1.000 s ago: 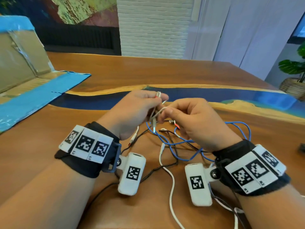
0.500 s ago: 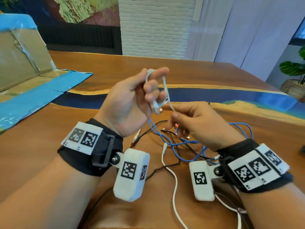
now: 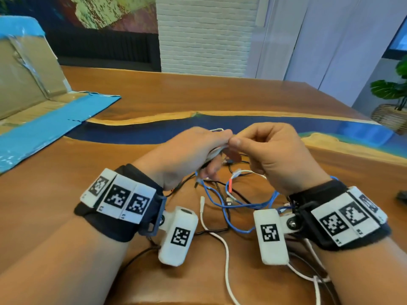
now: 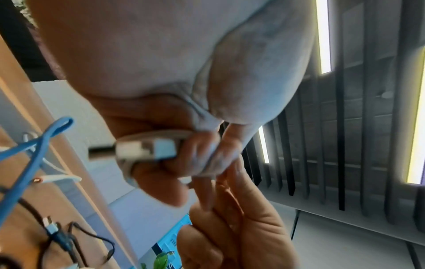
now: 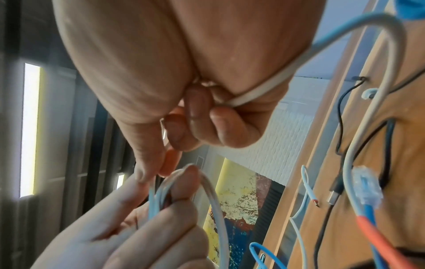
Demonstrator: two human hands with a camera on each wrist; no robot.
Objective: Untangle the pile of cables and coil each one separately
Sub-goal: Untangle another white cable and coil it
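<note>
My left hand [image 3: 204, 148] holds a small coil of the white cable [image 3: 217, 130] above the tangle; in the left wrist view its fingers curl round the loops and a white USB plug [image 4: 147, 147]. My right hand [image 3: 239, 142] touches it fingertip to fingertip and pinches the same white cable [image 5: 253, 94], which runs through its curled fingers. Below on the wooden table [image 3: 154, 102] lie a blue network cable [image 3: 224, 208] with a clear plug [image 5: 365, 189], thin black cables [image 3: 220, 230], a red-sleeved connector [image 3: 230, 186] and the white cable's loose tail [image 3: 225, 249].
An opened cardboard box [image 3: 33, 84] with blue tape lies at the far left of the table. A small dark object [image 3: 402, 197] sits at the right edge. A potted plant [image 3: 392, 102] stands beyond the table's right corner.
My left hand, raised half a second ago with a white loop over its fingers, has come down to meet my right hand. The right hand has moved up slightly to the coil.
</note>
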